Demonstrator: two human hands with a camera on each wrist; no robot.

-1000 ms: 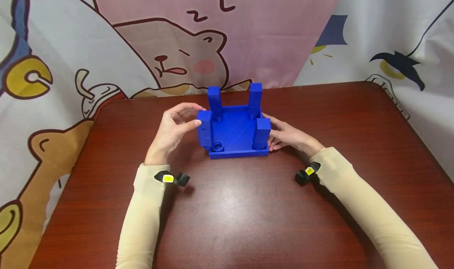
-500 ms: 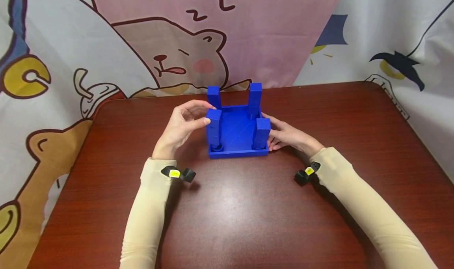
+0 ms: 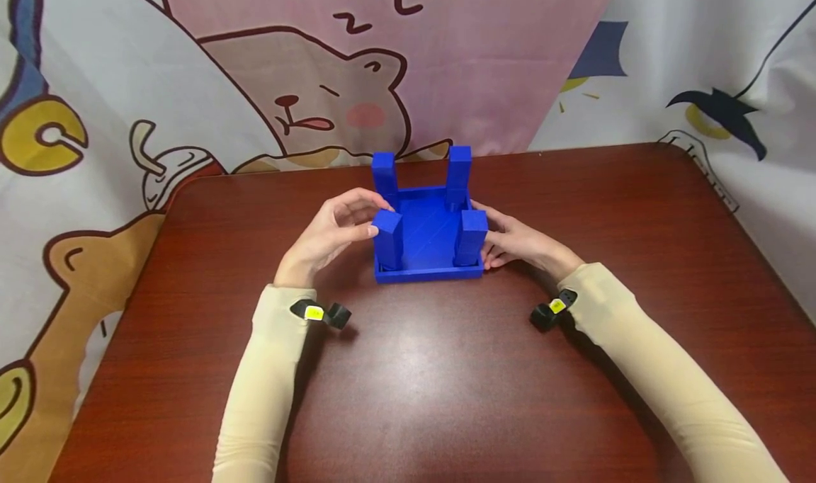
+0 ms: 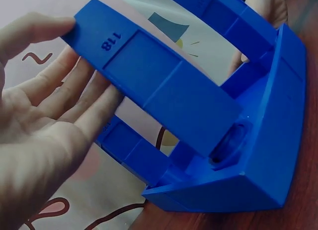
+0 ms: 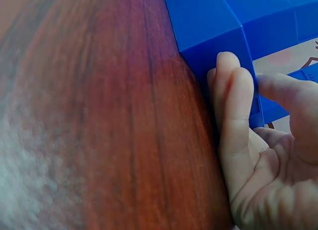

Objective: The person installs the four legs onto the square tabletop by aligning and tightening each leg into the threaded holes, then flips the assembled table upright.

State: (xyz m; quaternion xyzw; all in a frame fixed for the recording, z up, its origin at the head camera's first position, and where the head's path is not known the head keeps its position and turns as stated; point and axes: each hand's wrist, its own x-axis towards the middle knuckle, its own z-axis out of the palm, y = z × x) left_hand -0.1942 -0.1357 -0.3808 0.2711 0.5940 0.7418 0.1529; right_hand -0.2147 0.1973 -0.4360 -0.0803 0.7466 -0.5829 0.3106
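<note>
My left hand (image 3: 325, 239) pinches the top of a blue square table leg (image 4: 154, 71) marked 118, thumb on one side and fingertips on the other. The leg's lower end stands at the round socket (image 4: 232, 144) in the near left corner of a small blue tabletop (image 3: 428, 275). This tabletop lies upside down, with a raised rim and three other legs upright at its corners, among them the near right leg (image 3: 470, 239). My right hand (image 3: 519, 241) holds the tabletop's right side, fingertips against the outer wall in the right wrist view.
A dark red-brown wooden table (image 3: 408, 384) carries the blue piece. Behind it hangs a curtain (image 3: 497, 65) printed with cartoon animals. Black wrist cameras (image 3: 338, 316) are strapped over cream sleeves (image 3: 258, 391).
My left hand has moved right with the leg, bringing it from outside the rim to the near left corner. The leg has then lowered and turned. My right hand stays at the tabletop's side.
</note>
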